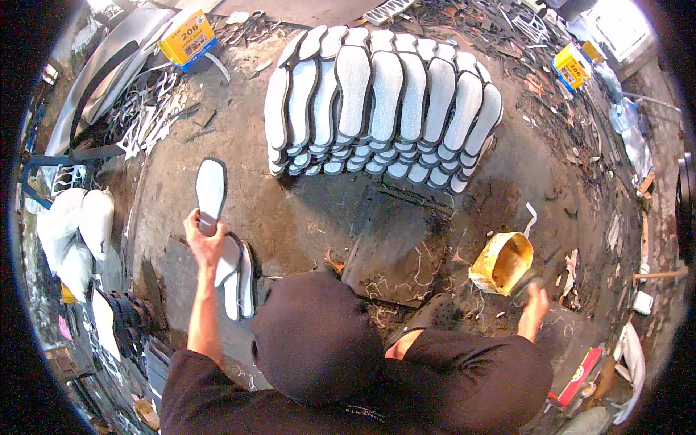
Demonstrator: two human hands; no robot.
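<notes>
Above the left hand [203, 243], a sole [211, 194] stands upright, toe up.

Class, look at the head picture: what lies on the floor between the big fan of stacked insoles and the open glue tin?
In the head view, only bare, stained floor lies between the insoles and the tin.

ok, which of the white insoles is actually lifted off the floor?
The single black-edged insole gripped at its heel end by the left hand. The other insoles lie down: a small stack beside that hand, and the big fanned rows farther off.

Shoemaking workshop: stacked insoles [384, 101], scraps [507, 36]
</notes>
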